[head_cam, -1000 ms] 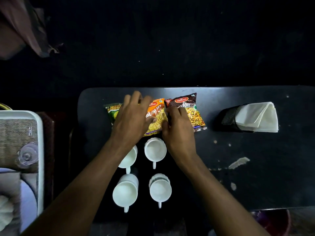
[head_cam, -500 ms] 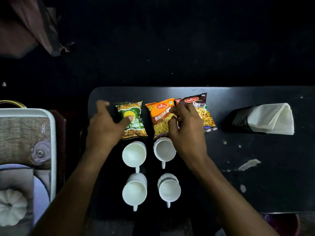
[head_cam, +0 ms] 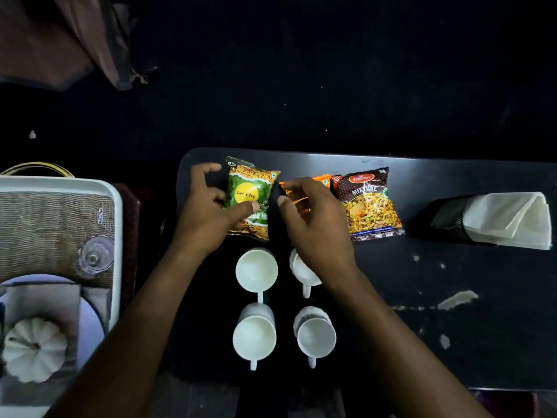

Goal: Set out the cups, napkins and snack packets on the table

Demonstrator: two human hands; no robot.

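Note:
Three snack packets lie in a row at the far side of the dark table (head_cam: 452, 327): a green one (head_cam: 248, 188), an orange one (head_cam: 319, 179) and a brown "Mixture" one (head_cam: 367, 203). My left hand (head_cam: 208, 212) grips the green packet, thumb on its front and fingers curled at its left edge. My right hand (head_cam: 313, 224) covers most of the orange packet and pinches its left edge. Several white cups stand below in two rows, such as one (head_cam: 256, 270) and another (head_cam: 316, 339). White napkins (head_cam: 509, 218) stick out of a black mesh holder (head_cam: 446, 215) lying on its side at the right.
A white tray (head_cam: 60, 184) sits left of the table, holding a woven mat, an upturned glass (head_cam: 96, 254) and a white pumpkin-shaped piece (head_cam: 33, 348). A brown cloth (head_cam: 75, 40) hangs at the top left. Pale scuffs (head_cam: 458, 298) mark the table's right part.
My left hand has pulled the green packet out leftward and taken hold of it. My right hand has shifted left from the brown packet onto the orange one.

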